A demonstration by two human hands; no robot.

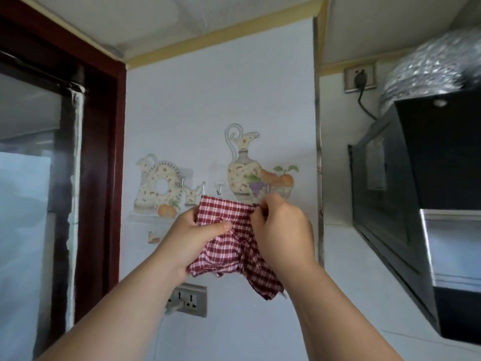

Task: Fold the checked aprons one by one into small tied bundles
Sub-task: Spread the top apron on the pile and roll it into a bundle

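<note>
Red-white checked apron [229, 241] bunched, creased, gripped between both hands [197, 235].

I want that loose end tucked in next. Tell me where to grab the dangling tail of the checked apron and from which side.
Pinch the tail near its lower tip, coming from below and the right. It hangs free under the right hand, clear of the bunched checked apron that the left hand holds.

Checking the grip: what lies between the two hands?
Only the checked apron, held by the left hand and right hand, in the head view.
</note>
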